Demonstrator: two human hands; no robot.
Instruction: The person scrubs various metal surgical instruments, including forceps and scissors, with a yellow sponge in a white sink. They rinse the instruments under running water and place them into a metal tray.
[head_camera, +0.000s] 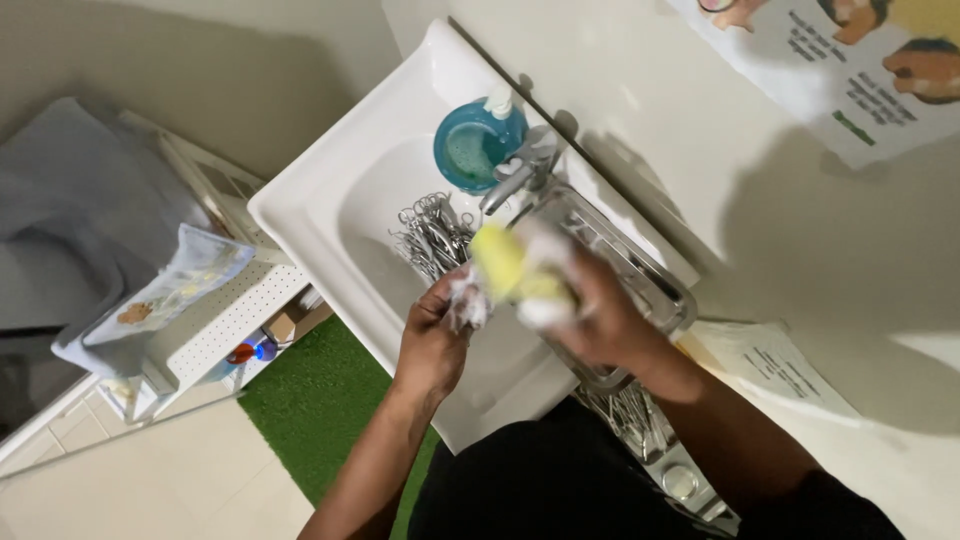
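Yellow sponge (505, 262) — foamy, in right hand (590, 320)

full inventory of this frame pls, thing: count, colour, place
sink: 1, white, centre
faucet: 1, metal, back rim of sink
bowl: 1, blue, soapy, beside faucet
instruments: pile, metal, in the basin
tray: 1, metal, right rim of sink
sponge: 1, yellow, foamy, in right hand
rack: 1, white perforated, left of sink
mat: 1, green, floor
paper sheet: 1, white, counter at right
left hand: 1, foamy, gripping something hidden by suds
right hand: 1, holding sponge
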